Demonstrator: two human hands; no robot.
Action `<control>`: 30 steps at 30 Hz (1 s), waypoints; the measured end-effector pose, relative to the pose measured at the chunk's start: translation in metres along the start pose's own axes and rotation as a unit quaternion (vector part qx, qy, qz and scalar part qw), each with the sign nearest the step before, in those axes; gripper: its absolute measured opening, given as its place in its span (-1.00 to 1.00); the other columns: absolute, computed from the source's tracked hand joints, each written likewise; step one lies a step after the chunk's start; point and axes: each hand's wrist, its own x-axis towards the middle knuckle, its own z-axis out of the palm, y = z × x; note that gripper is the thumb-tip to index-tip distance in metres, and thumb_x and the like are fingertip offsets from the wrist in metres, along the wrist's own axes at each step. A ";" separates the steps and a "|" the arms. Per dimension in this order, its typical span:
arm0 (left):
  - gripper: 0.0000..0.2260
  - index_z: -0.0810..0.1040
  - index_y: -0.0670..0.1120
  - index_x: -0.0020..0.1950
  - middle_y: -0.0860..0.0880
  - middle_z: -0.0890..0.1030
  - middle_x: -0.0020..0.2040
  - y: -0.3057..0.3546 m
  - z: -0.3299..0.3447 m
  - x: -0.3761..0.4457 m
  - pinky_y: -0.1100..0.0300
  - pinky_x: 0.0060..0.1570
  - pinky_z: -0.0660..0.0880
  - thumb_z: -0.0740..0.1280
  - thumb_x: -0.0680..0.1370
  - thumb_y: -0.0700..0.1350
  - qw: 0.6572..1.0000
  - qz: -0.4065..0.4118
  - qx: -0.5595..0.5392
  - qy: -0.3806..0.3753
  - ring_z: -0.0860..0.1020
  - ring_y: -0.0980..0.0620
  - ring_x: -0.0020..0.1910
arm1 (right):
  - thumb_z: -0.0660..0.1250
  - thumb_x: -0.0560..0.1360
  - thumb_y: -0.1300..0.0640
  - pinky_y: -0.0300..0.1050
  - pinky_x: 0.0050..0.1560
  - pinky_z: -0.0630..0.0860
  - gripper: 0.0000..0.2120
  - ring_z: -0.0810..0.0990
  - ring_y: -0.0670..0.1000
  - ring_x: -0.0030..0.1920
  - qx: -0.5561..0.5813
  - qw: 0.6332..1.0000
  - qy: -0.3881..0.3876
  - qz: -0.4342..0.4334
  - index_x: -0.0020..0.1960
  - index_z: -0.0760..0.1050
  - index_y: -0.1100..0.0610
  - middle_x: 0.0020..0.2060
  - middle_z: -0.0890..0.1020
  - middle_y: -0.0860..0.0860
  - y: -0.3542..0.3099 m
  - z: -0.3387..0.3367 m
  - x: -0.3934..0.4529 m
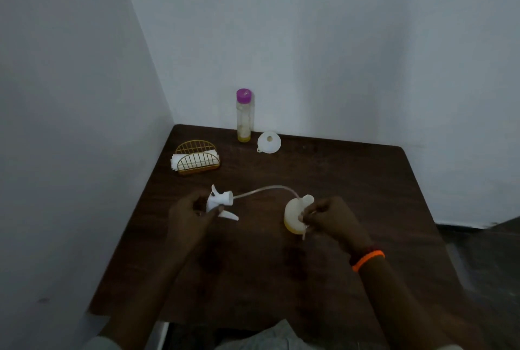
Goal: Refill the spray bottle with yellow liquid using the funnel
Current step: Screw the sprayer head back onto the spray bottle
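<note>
My left hand (194, 213) grips the white spray head (221, 203), held off the bottle at table centre. Its thin clear tube (261, 189) arcs to the right. My right hand (327, 218) pinches the tube's far end just in front of the spray bottle (294, 216), a translucent bottle with yellow liquid at its bottom. A white funnel (269, 142) lies on the table near the back wall. Beside the funnel stands a tall clear bottle (244, 116) with a purple cap and a little yellow liquid at the bottom.
A gold wire napkin holder (197, 161) with white napkins sits at the back left of the dark wooden table (351, 195). Walls close in at the left and back. An orange band is on my right wrist.
</note>
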 end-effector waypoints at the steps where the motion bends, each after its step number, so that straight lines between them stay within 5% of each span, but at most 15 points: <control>1: -0.61 0.59 0.00 0.20 0.10 0.59 0.06 0.010 -0.004 0.001 0.39 -0.15 0.39 0.57 0.40 -0.06 1.000 0.024 -0.005 0.013 0.54 0.17 -0.01 | 0.48 0.44 0.32 -0.23 -0.41 0.58 -0.95 0.70 0.04 -0.34 0.001 1.000 0.013 -0.022 -0.14 0.67 0.33 -0.22 0.73 0.24 -0.007 -0.006 0.004; 6: -0.67 0.63 -0.14 0.13 -0.07 0.66 0.11 0.043 -0.021 -0.002 0.11 0.10 0.57 0.58 0.40 -0.16 0.988 0.146 -0.007 0.044 0.60 0.02 0.09 | 0.52 0.43 0.24 -0.21 -0.28 0.63 -0.94 0.73 0.01 -0.27 -0.037 0.993 0.066 -0.095 -0.12 0.67 0.22 -0.28 0.73 0.09 -0.026 -0.032 0.027; 11: -0.81 0.67 -0.12 0.01 -0.05 0.68 -0.01 0.057 -0.030 -0.004 0.05 0.07 0.58 0.56 0.43 -0.19 0.972 0.232 0.013 0.025 0.61 0.03 0.00 | 0.54 0.41 0.19 -0.16 -0.13 0.65 -0.88 0.71 -0.06 -0.19 -0.063 0.982 0.103 -0.147 -0.07 0.66 0.16 -0.22 0.71 0.02 -0.024 -0.033 0.042; 17: -0.74 0.65 -0.21 0.13 -0.17 0.65 0.11 0.055 -0.027 -0.008 0.25 0.14 0.42 0.52 0.45 -0.24 0.980 0.185 0.064 -0.029 0.53 0.04 0.05 | 0.54 0.41 0.19 -0.24 -0.15 0.61 -0.91 0.71 -0.10 -0.17 -0.063 0.982 0.104 -0.146 -0.11 0.66 0.13 -0.23 0.72 0.00 -0.010 -0.029 0.049; 19: -0.75 0.66 -0.20 0.11 -0.09 0.67 0.07 0.056 -0.031 -0.011 0.16 0.13 0.50 0.52 0.44 -0.28 0.972 0.225 0.049 -0.044 0.57 0.05 0.03 | 0.54 0.41 0.19 -0.31 -0.20 0.56 -0.90 0.70 -0.11 -0.15 -0.068 0.983 0.095 -0.138 -0.11 0.66 0.11 -0.21 0.71 -0.01 -0.004 -0.028 0.050; 22: -0.76 0.66 -0.02 0.06 0.11 0.66 0.03 0.064 -0.040 -0.016 0.23 0.05 0.56 0.54 0.44 -0.22 0.954 0.279 0.046 -0.098 0.60 0.19 0.02 | 0.55 0.40 0.21 -0.32 -0.18 0.54 -0.88 0.68 -0.13 -0.13 -0.069 0.985 0.083 -0.135 -0.09 0.66 0.12 -0.19 0.72 -0.02 0.005 -0.027 0.051; 26: -0.66 0.66 -0.07 0.20 0.00 0.69 0.11 0.069 -0.038 -0.018 0.20 0.11 0.56 0.54 0.44 -0.19 0.940 0.310 0.063 -0.130 0.62 0.13 0.09 | 0.53 0.41 0.25 -0.37 -0.18 0.52 -0.89 0.69 -0.16 -0.13 -0.058 0.987 0.069 -0.130 -0.09 0.67 0.11 -0.19 0.73 -0.02 0.014 -0.027 0.051; 30: -0.70 0.69 -0.10 0.13 0.02 0.68 -0.02 0.077 -0.037 -0.017 0.13 -0.08 0.63 0.46 0.48 0.04 0.928 0.330 0.068 -0.158 0.62 0.16 -0.05 | 0.49 0.40 0.33 -0.07 -0.01 0.64 -0.76 0.68 -0.01 -0.05 -0.084 0.988 0.021 -0.126 0.05 0.64 0.17 -0.13 0.69 0.04 0.018 -0.031 0.053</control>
